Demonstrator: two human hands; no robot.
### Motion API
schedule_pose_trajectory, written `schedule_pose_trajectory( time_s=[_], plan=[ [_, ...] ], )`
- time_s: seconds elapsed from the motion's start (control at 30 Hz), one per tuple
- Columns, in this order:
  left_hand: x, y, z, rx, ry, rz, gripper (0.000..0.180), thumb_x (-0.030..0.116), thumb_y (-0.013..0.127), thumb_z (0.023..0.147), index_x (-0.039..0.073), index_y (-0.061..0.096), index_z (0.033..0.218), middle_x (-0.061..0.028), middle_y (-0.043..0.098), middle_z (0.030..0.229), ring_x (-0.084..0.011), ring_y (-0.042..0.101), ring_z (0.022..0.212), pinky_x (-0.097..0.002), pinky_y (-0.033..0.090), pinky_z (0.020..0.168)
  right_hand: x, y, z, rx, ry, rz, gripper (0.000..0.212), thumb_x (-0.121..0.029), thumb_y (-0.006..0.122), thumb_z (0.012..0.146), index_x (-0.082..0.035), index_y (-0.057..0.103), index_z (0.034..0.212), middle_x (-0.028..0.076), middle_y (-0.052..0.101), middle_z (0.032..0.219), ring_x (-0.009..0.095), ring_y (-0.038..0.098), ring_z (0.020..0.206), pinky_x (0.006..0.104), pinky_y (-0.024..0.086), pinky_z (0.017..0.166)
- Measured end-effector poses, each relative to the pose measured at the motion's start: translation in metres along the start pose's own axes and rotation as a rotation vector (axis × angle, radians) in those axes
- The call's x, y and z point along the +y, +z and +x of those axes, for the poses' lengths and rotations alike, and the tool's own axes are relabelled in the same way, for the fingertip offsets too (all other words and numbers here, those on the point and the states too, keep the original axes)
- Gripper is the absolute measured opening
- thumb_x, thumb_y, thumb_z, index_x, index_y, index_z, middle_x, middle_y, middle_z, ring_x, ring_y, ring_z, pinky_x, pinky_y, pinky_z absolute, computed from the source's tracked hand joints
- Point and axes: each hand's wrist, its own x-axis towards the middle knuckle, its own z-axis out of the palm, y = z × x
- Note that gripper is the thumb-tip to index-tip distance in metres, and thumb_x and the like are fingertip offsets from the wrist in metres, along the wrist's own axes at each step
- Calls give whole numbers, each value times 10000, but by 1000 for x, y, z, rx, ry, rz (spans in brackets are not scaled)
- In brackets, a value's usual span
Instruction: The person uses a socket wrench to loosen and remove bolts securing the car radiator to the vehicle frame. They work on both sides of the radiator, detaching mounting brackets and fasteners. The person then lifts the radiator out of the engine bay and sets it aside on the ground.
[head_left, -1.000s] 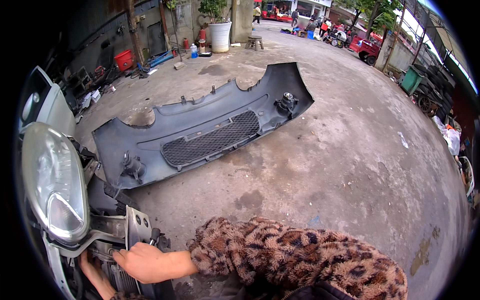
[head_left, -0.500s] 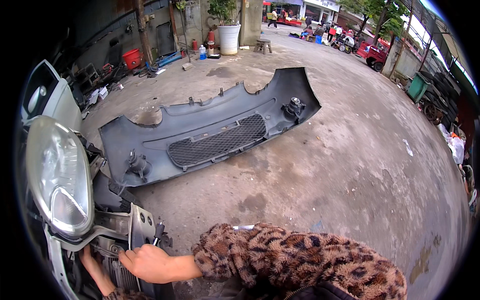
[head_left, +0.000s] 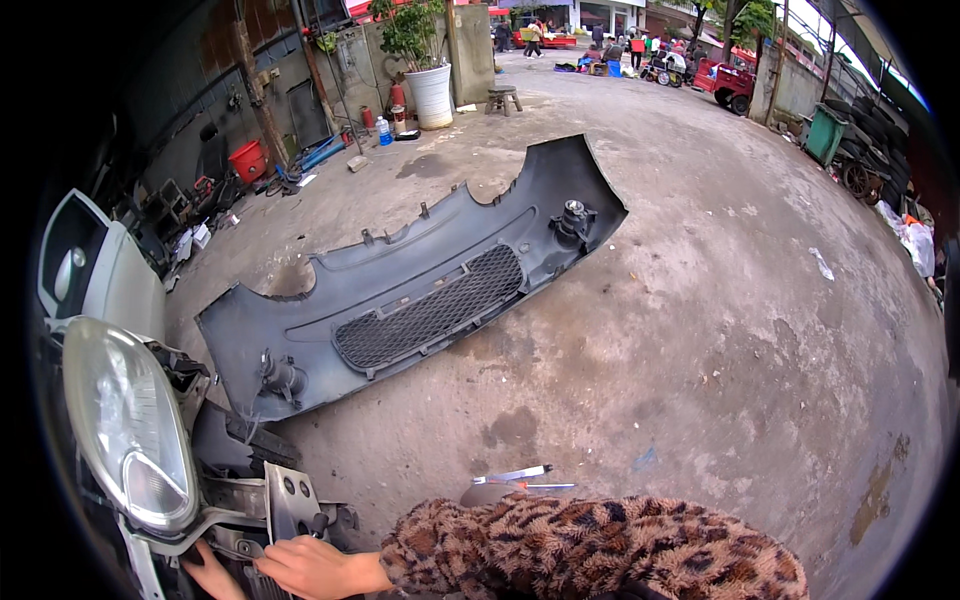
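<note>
My left hand [head_left: 212, 573] reaches into the car's exposed front below the headlight [head_left: 130, 420], its fingers hidden behind the metal frame. Just right of it, my right hand [head_left: 312, 568] is closed beside a light metal bracket with holes [head_left: 287, 500]. A dark-ended hand tool [head_left: 320, 523] juts up behind that hand and seems to be in its grip; its exact kind is unclear. Beyond both hands a dark bumper cover [head_left: 420, 215] lies on the ground with its inner side up, showing a black mesh grille [head_left: 435, 308] and two round lamp units [head_left: 572, 222].
Slim hand tools [head_left: 515, 473] lie on the concrete near my right sleeve. A white car door [head_left: 100, 255] stands at the left. Farther back are a red bucket [head_left: 247, 160], a potted plant [head_left: 430, 97], a stool [head_left: 504, 99], a green bin [head_left: 825, 133] and stacked tyres [head_left: 872, 150].
My view has tilted up, so the car front, bumper cover and both hands sit lower in the picture. Tools on the ground by my sleeve now show more. Both hands stay at the car front.
</note>
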Motion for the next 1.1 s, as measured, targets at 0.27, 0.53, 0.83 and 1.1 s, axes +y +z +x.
schedule_pose_trajectory(
  time_s=[0.27,0.53,0.83,1.1],
  plan=[
    [109,-1,-56,-73,508,444,313,157,567,904,-99,610,1080,-332,605,1002,-456,571,872,-452,467,805,12,-15,-10,73,33,188,314,-124,611,835,16,507,1096,160,581,946,331,594,838,411,462,645],
    [43,3,-38,-68,370,525,390,-6,441,901,-125,458,1272,-323,468,1268,-453,455,1167,-438,353,1005,10,25,-27,102,493,615,286,-186,624,869,-24,468,1044,156,596,766,353,592,648,442,446,582],
    [52,4,-36,70,191,566,397,67,440,891,-93,518,1245,-303,536,1216,-437,506,1110,-434,394,959,-7,-12,11,-251,764,847,196,-182,643,804,-49,518,877,46,548,636,163,519,494,320,373,436],
    [32,35,-40,137,184,391,385,102,456,900,-92,551,1219,-295,566,1184,-423,537,1083,-422,414,951,14,-10,8,-32,423,353,204,-123,659,747,-1,542,860,138,605,687,271,626,694,394,441,598]
  ],
)
